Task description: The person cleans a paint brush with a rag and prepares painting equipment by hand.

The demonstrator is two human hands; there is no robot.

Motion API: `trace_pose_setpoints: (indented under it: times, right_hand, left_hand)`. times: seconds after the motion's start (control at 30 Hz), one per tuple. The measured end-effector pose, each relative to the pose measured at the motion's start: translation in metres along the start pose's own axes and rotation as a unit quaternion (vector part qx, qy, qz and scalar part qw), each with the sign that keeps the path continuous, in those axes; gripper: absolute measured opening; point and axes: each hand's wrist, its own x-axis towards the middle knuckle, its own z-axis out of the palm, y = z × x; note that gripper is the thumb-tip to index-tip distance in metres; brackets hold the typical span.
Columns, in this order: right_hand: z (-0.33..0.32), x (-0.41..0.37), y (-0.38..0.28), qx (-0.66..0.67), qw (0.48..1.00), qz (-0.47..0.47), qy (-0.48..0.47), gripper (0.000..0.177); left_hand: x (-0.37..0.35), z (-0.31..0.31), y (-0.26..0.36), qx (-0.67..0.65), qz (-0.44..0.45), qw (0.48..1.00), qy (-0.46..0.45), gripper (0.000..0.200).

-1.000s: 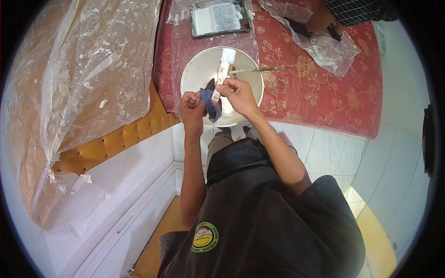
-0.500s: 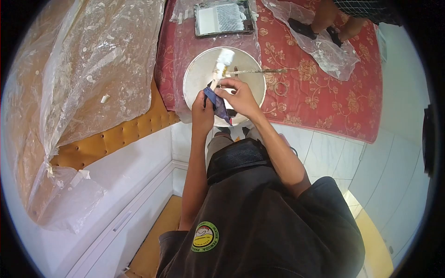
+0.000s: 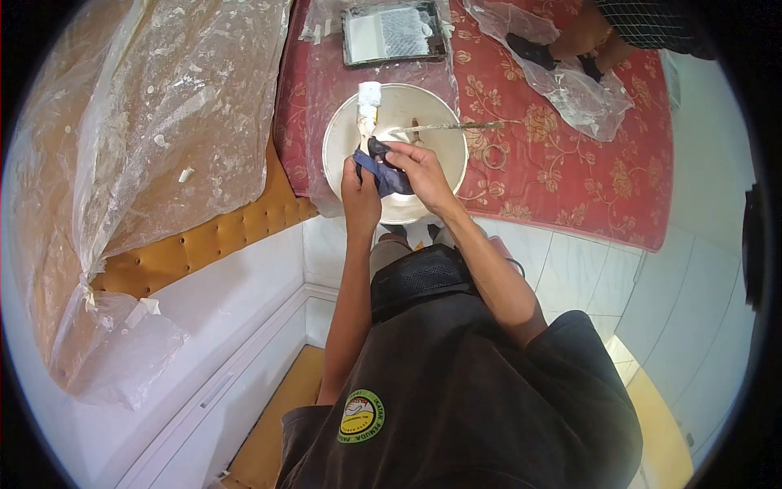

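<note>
A paintbrush (image 3: pixel 369 98) with white-coated bristles points away from me over a large white bucket (image 3: pixel 454 163). My left hand (image 3: pixel 360 200) is closed around the lower part of its handle, together with a dark blue cloth (image 3: pixel 391 179). Fingers of my right hand (image 3: pixel 422 175) pinch the dark cloth just right of the handle. Part of the handle is hidden by the cloth and fingers. Below the brush, a thin paint-stained stick (image 3: pixel 448 126) lies across the bucket's right rim, and a brown handle-like piece (image 3: pixel 415 129) shows inside.
Beyond the bucket, a paint tray (image 3: pixel 391 37) with white paint rests on plastic over a red floral mattress (image 3: pixel 554 179). Another person's feet (image 3: pixel 533 53) stand on plastic at upper right. Plastic sheeting (image 3: pixel 187 122) covers a tufted yellow headboard (image 3: pixel 195 244) at left.
The brush has swung leftward and now stands more upright. My right hand has moved off the handle onto the cloth, which is drawn out to the right. The other person's legs shifted slightly.
</note>
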Motion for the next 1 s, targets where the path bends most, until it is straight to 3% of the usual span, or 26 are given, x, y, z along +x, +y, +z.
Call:
trace_pose_setpoints:
  times: [0.03,0.1,0.17,0.23,0.27,0.33,0.4,0.47,0.63,0.7,0.8,0.9,1.0]
  right_hand:
    - [0.003,-0.001,0.001,0.000,1.000,0.000,0.000,0.027]
    - [0.010,-0.001,0.003,-0.128,0.985,-0.104,0.044,0.027]
    - [0.013,-0.001,0.004,-0.166,0.973,-0.133,0.086,0.024]
    - [0.017,-0.002,-0.002,-0.268,0.929,-0.208,0.150,0.024]
    - [0.019,-0.003,-0.001,-0.268,0.929,-0.207,0.149,0.024]
    - [0.018,-0.006,-0.003,-0.383,0.878,-0.269,0.101,0.022]
    - [0.015,-0.012,-0.007,-0.393,0.887,-0.235,0.062,0.020]
    - [0.014,-0.009,-0.010,-0.400,0.893,-0.203,0.022,0.018]
    - [0.014,0.011,-0.003,-0.436,0.839,-0.296,0.138,0.016]
    - [0.017,0.005,0.000,-0.439,0.838,-0.292,0.143,0.014]
    - [0.020,-0.013,-0.001,-0.421,0.882,-0.198,0.076,0.014]
    - [0.021,-0.013,-0.012,-0.377,0.909,-0.170,0.052,0.014]
    - [0.022,0.003,-0.010,-0.361,0.894,-0.230,0.134,0.013]
  left_hand:
    - [0.000,0.002,-0.006,-0.053,0.012,0.999,0.005,0.018]
    - [-0.001,0.004,-0.013,-0.048,0.013,0.999,-0.005,0.018]
    - [-0.007,0.009,-0.015,-0.044,0.011,0.999,-0.014,0.019]
    - [-0.015,0.015,-0.009,0.042,0.012,0.999,-0.010,0.019]
    - [-0.016,0.014,-0.006,0.024,-0.033,0.999,-0.022,0.021]
    - [-0.014,0.014,-0.013,0.021,0.003,1.000,-0.012,0.023]
    - [-0.016,0.014,-0.026,0.016,0.034,0.999,-0.001,0.024]
    - [-0.015,0.016,-0.041,-0.073,-0.046,0.996,0.013,0.027]
    - [-0.032,0.027,-0.010,-0.020,-0.041,0.999,0.001,0.027]
    - [-0.031,0.029,0.001,-0.037,-0.062,0.997,0.013,0.023]
    - [-0.021,0.026,-0.018,-0.066,-0.010,0.997,0.047,0.019]
    - [-0.021,0.023,-0.025,-0.079,-0.039,0.995,0.049,0.017]
    - [-0.020,0.024,-0.022,-0.054,-0.046,0.996,0.049,0.018]
